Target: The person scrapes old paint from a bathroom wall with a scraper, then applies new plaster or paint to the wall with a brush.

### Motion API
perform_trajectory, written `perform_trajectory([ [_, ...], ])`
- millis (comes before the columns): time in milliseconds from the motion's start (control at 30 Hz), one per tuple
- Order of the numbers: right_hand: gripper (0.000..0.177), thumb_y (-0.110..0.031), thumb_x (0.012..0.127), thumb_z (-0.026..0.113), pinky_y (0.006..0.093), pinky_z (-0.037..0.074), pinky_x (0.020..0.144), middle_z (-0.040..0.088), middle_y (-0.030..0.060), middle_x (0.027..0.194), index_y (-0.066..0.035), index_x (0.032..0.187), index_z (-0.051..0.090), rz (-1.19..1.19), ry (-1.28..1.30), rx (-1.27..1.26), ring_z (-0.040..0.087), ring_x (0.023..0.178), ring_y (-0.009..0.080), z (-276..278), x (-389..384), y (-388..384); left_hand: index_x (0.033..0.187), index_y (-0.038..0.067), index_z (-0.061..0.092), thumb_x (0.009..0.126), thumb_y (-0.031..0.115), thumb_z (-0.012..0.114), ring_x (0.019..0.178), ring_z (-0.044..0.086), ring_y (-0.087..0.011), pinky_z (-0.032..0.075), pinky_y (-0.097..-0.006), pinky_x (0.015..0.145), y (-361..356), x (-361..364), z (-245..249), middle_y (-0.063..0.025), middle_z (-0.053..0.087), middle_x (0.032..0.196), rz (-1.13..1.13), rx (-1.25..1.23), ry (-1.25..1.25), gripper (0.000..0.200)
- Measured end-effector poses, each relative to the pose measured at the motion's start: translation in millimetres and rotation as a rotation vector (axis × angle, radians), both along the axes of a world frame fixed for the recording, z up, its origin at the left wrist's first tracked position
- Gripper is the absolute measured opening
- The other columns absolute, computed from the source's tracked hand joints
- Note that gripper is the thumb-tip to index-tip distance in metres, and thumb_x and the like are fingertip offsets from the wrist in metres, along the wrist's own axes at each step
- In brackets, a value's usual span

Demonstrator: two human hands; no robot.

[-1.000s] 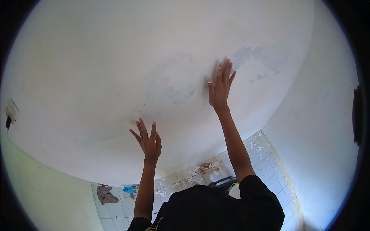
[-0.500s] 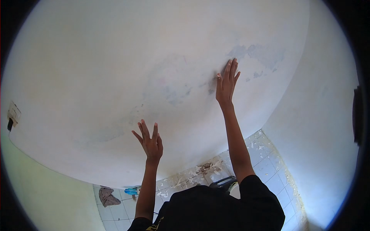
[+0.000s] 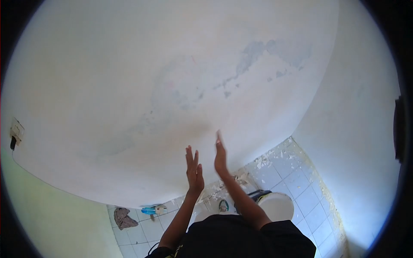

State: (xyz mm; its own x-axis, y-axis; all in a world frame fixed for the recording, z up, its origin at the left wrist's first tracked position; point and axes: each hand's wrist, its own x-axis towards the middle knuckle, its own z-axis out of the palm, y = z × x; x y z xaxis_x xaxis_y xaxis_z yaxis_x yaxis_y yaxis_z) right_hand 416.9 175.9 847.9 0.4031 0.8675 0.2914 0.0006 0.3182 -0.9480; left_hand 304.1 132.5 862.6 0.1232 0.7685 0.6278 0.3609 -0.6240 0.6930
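My left hand [image 3: 195,171] is raised in front of the pale wall [image 3: 107,77], its fingers stretched upward and apart, holding nothing. Beside it, a small gap away, my right hand [image 3: 220,155] is turned edge-on with its fingers extended and slightly blurred. The palms roughly face each other, and neither hand appears to touch the wall. Above them the wall has bluish-grey worn patches [image 3: 251,53] where its surface layer is gone.
Paint flakes [image 3: 262,162] litter the tiled floor [image 3: 297,180] along the wall's foot. A white bucket [image 3: 284,202] stands near my right arm. At lower left lie a crumpled cloth [image 3: 124,218] and a blue object [image 3: 149,210]. A plugged-in socket [image 3: 17,129] is at far left.
My right hand has left the worn patch and come down and left. My left hand has moved right and slightly down, so both are now close together. More of the bucket shows.
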Motion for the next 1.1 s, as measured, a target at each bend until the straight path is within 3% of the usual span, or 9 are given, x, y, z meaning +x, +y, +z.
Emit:
perform_trajectory([
  [67,0.059,-0.038,0.104,0.031,0.0357,0.023,0.115,0.033,0.0161,0.15,0.004,0.146,0.027,0.364,0.613,-0.264,0.031,0.139,0.0301,-44,-35,-32,0.145,0.003,0.037,0.101,0.03,0.029,0.147,0.011,-0.0334,0.004,-0.0463,0.117,-15,8,-9,-0.0194,0.017,0.157,-0.151,-0.134,-0.057,0.052],
  [133,0.06,-0.04,0.103,0.031,0.0365,0.023,0.115,0.034,0.0164,0.15,0.003,0.145,0.029,0.403,0.686,-0.304,0.032,0.139,0.03,-62,-42,-59,0.145,0.005,0.038,0.101,0.031,0.027,0.146,0.014,-0.0311,0.0,-0.0467,0.117,-31,9,-71,-0.017,0.02,0.157,-0.127,-0.32,0.032,0.053],
  [233,0.062,-0.045,0.102,0.03,0.0388,0.025,0.114,0.037,0.0173,0.148,0.003,0.142,0.032,0.528,0.87,-0.373,0.035,0.137,0.0299,-82,-48,-88,0.146,0.009,0.037,0.101,0.034,0.027,0.145,0.019,-0.029,0.001,-0.0485,0.117,-58,-21,-71,-0.0128,0.024,0.156,-0.248,-0.2,0.352,0.053],
  [333,0.065,-0.05,0.101,0.029,0.0411,0.027,0.113,0.039,0.0182,0.146,0.002,0.139,0.036,0.703,1.015,-0.46,0.038,0.135,0.0297,-106,-53,-132,0.147,0.014,0.036,0.101,0.035,0.028,0.144,0.022,-0.0278,0.003,-0.0505,0.116,-97,-47,-85,-0.0092,0.028,0.155,-0.149,-0.127,0.505,0.051],
  [467,0.065,-0.051,0.101,0.029,0.0424,0.03,0.112,0.043,0.0184,0.143,0.002,0.137,0.039,0.844,1.013,-0.694,0.042,0.132,0.0298,-104,-79,-190,0.144,0.014,0.039,0.1,0.032,0.034,0.138,0.034,-0.0297,0.019,-0.0522,0.114,-163,-92,-107,-0.0094,0.039,0.148,-0.003,-0.36,0.436,0.049],
  [500,0.063,-0.048,0.101,0.03,0.0421,0.031,0.111,0.044,0.018,0.142,0.002,0.137,0.039,0.801,0.945,-0.817,0.043,0.13,0.03,-100,-86,-214,0.144,0.014,0.038,0.099,0.029,0.037,0.135,0.037,-0.0311,0.026,-0.0525,0.11,-179,-107,-122,-0.0119,0.042,0.144,-0.057,-0.526,0.22,0.047],
  [600,0.062,-0.047,0.1,0.033,0.0479,0.034,0.109,0.045,0.0198,0.141,0.002,0.138,0.038,0.942,1.021,-0.742,0.045,0.129,0.0313,-92,-91,-259,0.147,0.015,0.033,0.1,0.027,0.04,0.136,0.035,-0.0324,0.029,-0.053,0.109,-197,-153,-172,-0.0146,0.038,0.147,0.067,-0.409,0.102,0.049],
  [700,0.058,-0.043,0.1,0.037,0.0498,0.04,0.104,0.047,0.0209,0.139,-0.001,0.14,0.035,0.926,0.973,-0.739,0.047,0.127,0.0342,-89,-87,-273,0.151,0.017,0.024,0.101,0.033,0.039,0.14,0.027,-0.0341,0.027,-0.0569,0.109,-192,-189,-146,-0.0146,0.027,0.153,0.381,-0.398,0.35,0.054],
  [1100,0.062,-0.037,0.1,0.039,0.0493,0.044,0.101,0.043,0.0235,0.142,-0.011,0.152,0.017,0.852,0.471,-0.435,0.047,0.128,0.037,-29,-96,-200,0.151,0.009,0.019,0.099,0.032,0.044,0.146,0.012,-0.0353,0.015,-0.0612,0.112,-68,-248,48,-0.0159,0.011,0.158,0.767,0.038,0.64,0.063],
])
